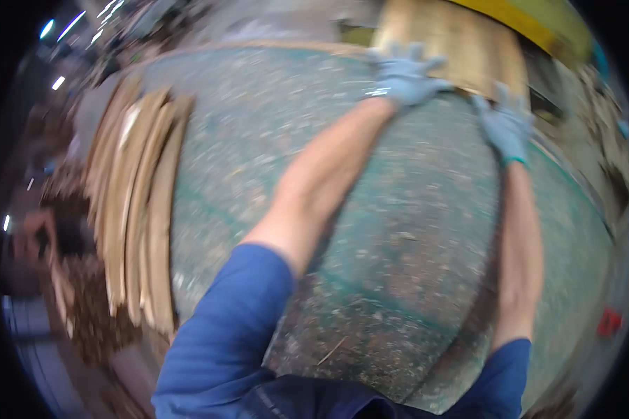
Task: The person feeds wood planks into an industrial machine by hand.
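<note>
Both my arms reach forward over a worn green tabletop. A light wooden panel, seemingly made of several boards side by side (451,45), lies at the far edge. My left hand (403,78), in a light blue glove, has its fingers spread at the panel's near left corner. My right hand (507,129), gloved the same way, is at the near right corner with its fingers stretched forward. Both hands appear to touch the panel's near edge, though blur hides the exact contact. The panel's far end runs out of view.
Several narrow wooden strips (136,209) lie side by side along the table's left edge. The green tabletop (398,279) is strewn with small wood chips. A yellow machine part (514,21) passes above the panel. A red object (609,322) is at the far right.
</note>
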A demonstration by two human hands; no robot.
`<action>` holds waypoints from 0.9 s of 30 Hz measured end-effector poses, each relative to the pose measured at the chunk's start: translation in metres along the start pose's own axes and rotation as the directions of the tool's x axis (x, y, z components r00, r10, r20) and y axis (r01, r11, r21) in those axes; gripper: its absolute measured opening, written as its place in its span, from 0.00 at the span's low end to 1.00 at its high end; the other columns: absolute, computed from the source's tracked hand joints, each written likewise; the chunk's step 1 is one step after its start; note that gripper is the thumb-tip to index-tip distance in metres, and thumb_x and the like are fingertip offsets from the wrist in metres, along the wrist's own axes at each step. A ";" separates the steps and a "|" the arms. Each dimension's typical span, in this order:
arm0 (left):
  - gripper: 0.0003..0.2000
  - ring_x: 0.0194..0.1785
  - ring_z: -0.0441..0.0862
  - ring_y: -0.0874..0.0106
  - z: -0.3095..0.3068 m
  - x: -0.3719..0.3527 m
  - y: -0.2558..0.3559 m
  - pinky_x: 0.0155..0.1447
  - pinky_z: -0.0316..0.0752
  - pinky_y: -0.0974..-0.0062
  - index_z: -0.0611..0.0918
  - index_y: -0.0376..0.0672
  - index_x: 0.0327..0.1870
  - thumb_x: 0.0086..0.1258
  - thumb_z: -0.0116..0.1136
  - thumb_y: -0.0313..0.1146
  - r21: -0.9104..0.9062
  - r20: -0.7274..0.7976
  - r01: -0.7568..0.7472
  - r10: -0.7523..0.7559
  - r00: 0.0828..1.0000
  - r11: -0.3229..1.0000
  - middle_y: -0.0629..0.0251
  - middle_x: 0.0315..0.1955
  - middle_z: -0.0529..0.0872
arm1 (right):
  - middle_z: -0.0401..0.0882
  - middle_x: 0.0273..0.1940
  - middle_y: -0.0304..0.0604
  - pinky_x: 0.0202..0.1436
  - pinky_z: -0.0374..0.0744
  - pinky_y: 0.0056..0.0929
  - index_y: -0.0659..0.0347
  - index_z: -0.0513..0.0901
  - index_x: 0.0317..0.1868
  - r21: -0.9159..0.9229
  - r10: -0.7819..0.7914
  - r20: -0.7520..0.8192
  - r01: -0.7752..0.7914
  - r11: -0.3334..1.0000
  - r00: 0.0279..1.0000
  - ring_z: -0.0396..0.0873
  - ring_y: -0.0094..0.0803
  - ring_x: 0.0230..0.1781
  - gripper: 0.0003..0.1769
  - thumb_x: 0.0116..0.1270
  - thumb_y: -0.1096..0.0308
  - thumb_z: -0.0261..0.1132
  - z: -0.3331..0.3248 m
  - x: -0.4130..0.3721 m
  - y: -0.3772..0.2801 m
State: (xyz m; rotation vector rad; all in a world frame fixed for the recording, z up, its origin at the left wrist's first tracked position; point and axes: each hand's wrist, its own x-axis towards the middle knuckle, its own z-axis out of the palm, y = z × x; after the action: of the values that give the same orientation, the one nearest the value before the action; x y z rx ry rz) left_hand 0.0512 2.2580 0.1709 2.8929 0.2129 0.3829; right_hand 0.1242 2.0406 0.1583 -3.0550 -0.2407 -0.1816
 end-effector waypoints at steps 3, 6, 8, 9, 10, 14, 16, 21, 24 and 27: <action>0.36 0.80 0.42 0.41 -0.006 0.012 -0.009 0.70 0.32 0.21 0.64 0.76 0.75 0.65 0.45 0.72 -0.005 0.075 -0.009 0.010 0.997 1.000 0.63 0.79 0.54 | 0.45 0.81 0.48 0.77 0.47 0.62 0.30 0.50 0.80 -0.107 0.061 0.013 -0.060 0.992 0.998 0.46 0.67 0.78 0.49 0.63 0.20 0.44 0.003 0.018 -0.009; 0.37 0.81 0.40 0.42 -0.010 0.028 -0.011 0.69 0.31 0.19 0.62 0.76 0.76 0.64 0.46 0.73 0.009 0.126 0.021 -0.022 0.992 1.000 0.64 0.80 0.53 | 0.42 0.82 0.46 0.76 0.51 0.60 0.30 0.51 0.80 -0.151 0.080 -0.025 -0.083 0.985 0.996 0.48 0.66 0.77 0.48 0.63 0.21 0.45 0.007 0.031 -0.008; 0.38 0.81 0.39 0.42 -0.001 0.039 -0.011 0.69 0.30 0.18 0.62 0.77 0.76 0.63 0.46 0.73 0.004 0.137 0.018 -0.019 0.990 1.000 0.64 0.80 0.53 | 0.42 0.82 0.45 0.75 0.52 0.61 0.29 0.50 0.80 -0.159 0.083 -0.029 -0.087 0.983 0.996 0.49 0.64 0.77 0.48 0.63 0.21 0.44 0.009 0.038 -0.009; 0.38 0.81 0.39 0.42 0.002 0.045 -0.014 0.68 0.29 0.17 0.62 0.77 0.76 0.63 0.46 0.73 0.002 0.137 0.014 -0.015 0.991 1.000 0.65 0.80 0.53 | 0.42 0.82 0.45 0.75 0.52 0.61 0.29 0.50 0.80 -0.152 0.083 -0.024 -0.086 0.985 0.996 0.49 0.63 0.77 0.48 0.63 0.20 0.43 0.010 0.043 -0.009; 0.38 0.81 0.39 0.43 0.002 0.050 -0.018 0.68 0.29 0.17 0.61 0.77 0.76 0.63 0.46 0.73 0.001 0.136 0.012 -0.012 0.991 1.000 0.65 0.80 0.53 | 0.42 0.82 0.45 0.74 0.53 0.62 0.29 0.49 0.80 -0.143 0.081 -0.019 -0.083 0.986 0.997 0.49 0.63 0.78 0.48 0.63 0.20 0.43 0.010 0.049 -0.009; 0.45 0.81 0.48 0.50 -0.012 0.056 -0.048 0.79 0.42 0.40 0.60 0.61 0.79 0.61 0.54 0.70 -0.452 0.023 -0.084 0.106 0.994 0.888 0.55 0.78 0.56 | 0.41 0.82 0.43 0.73 0.51 0.67 0.26 0.47 0.80 -0.177 0.117 0.023 -0.111 0.978 0.993 0.47 0.62 0.79 0.48 0.62 0.20 0.42 0.008 0.066 -0.013; 0.40 0.73 0.67 0.53 -0.063 -0.018 -0.054 0.73 0.64 0.61 0.69 0.47 0.73 0.63 0.59 0.63 -0.568 -0.164 -0.131 0.044 0.985 0.812 0.48 0.70 0.69 | 0.39 0.83 0.43 0.73 0.49 0.69 0.25 0.47 0.80 -0.223 0.135 0.019 -0.127 0.966 0.991 0.45 0.61 0.79 0.48 0.63 0.20 0.41 0.009 0.068 -0.015; 0.13 0.46 0.86 0.60 -0.213 -0.254 -0.206 0.53 0.77 0.63 0.88 0.42 0.44 0.69 0.63 0.41 -0.144 -0.559 0.166 -0.219 0.800 0.975 0.54 0.38 0.89 | 0.48 0.81 0.46 0.74 0.53 0.62 0.31 0.52 0.80 -0.172 0.009 -0.151 -0.035 0.985 0.988 0.50 0.55 0.79 0.43 0.69 0.28 0.47 -0.015 0.034 -0.015; 0.26 0.56 0.81 0.51 -0.306 -0.406 -0.378 0.61 0.72 0.60 0.85 0.39 0.52 0.73 0.53 0.56 0.166 -0.505 0.734 -0.583 0.636 0.658 0.49 0.49 0.86 | 0.56 0.78 0.48 0.77 0.55 0.50 0.45 0.59 0.79 0.173 -0.382 -0.415 0.484 0.858 0.826 0.54 0.50 0.78 0.37 0.75 0.43 0.53 -0.014 -0.001 0.002; 0.38 0.74 0.66 0.55 -0.324 -0.525 -0.508 0.77 0.56 0.65 0.70 0.41 0.71 0.71 0.49 0.64 -0.047 -0.305 0.937 -0.898 0.316 0.345 0.52 0.70 0.70 | 0.62 0.74 0.51 0.79 0.56 0.42 0.61 0.65 0.74 0.361 -0.533 -0.332 0.627 0.691 0.778 0.58 0.47 0.76 0.31 0.75 0.58 0.58 -0.063 -0.109 -0.035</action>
State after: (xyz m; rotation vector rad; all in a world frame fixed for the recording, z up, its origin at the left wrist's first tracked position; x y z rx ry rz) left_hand -0.5969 2.7220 0.2333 2.2177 1.9138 0.5279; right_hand 0.0048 2.0533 0.2091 -2.3641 -1.0796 -0.4019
